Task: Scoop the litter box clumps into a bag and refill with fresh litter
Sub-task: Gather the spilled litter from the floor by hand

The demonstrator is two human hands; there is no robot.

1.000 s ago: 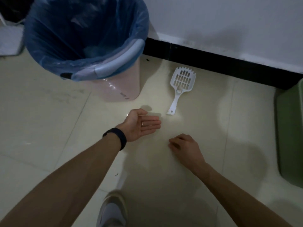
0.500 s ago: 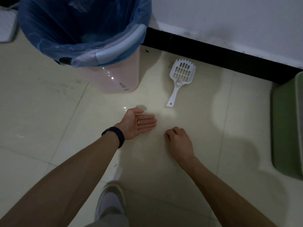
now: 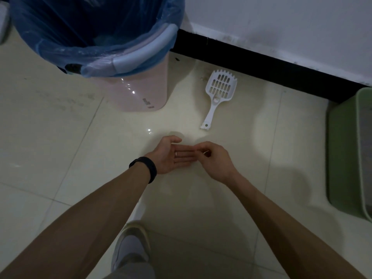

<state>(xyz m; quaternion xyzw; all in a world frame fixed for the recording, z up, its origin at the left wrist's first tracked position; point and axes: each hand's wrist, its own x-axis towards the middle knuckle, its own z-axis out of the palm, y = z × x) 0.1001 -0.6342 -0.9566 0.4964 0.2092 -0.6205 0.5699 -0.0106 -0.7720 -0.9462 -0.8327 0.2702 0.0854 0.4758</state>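
Observation:
My left hand (image 3: 171, 156) lies palm up just above the tiled floor, fingers straight and together, a black band on the wrist. My right hand (image 3: 216, 161) hovers at its fingertips, knuckles up and fingers curled, the tips bunched over my left fingers. Whether they pinch anything small is not visible. A white slotted litter scoop (image 3: 220, 88) lies on the floor just beyond both hands, handle pointing toward me. A blue bag (image 3: 80, 27) lines the pink bin (image 3: 141, 93) at upper left. The green litter box (image 3: 342, 154) shows at the right edge, mostly cut off.
A white wall with a black skirting (image 3: 261, 69) runs behind the scoop. My grey shoe (image 3: 130, 246) is on the tiles below my arms. Pale floor tiles (image 3: 50, 137) spread to the left of the bin.
My right hand lifted off the floor and moved left to my left hand's fingertips. My left hand stayed palm up. The view shifted slightly.

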